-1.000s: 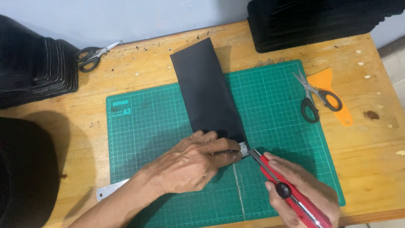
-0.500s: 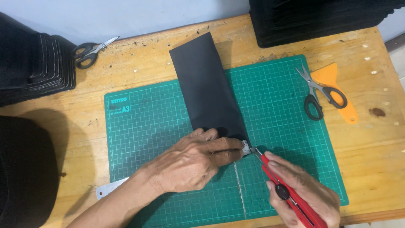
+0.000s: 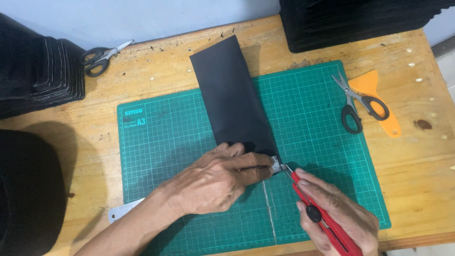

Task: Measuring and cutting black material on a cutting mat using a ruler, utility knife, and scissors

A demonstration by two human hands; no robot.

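Observation:
A long black strip of sheet material (image 3: pixel 235 102) lies across a green cutting mat (image 3: pixel 161 142), reaching onto the wooden table. My left hand (image 3: pixel 218 179) presses down a metal ruler (image 3: pixel 124 211) over the strip's near end; most of the ruler is hidden under my hand and forearm. My right hand (image 3: pixel 340 215) grips a red utility knife (image 3: pixel 318 215), its blade tip touching the mat by the ruler's end at the strip's near right corner.
Black-handled scissors (image 3: pixel 356 104) lie on an orange plastic scraper (image 3: pixel 377 102) at the mat's right edge. A second pair of scissors (image 3: pixel 100 57) sits at the back left. Stacks of black material stand at the left (image 3: pixel 38 71) and back right (image 3: pixel 360 21).
Hands, knife and strip keep nearly the same pose; only the camera view shifts slightly.

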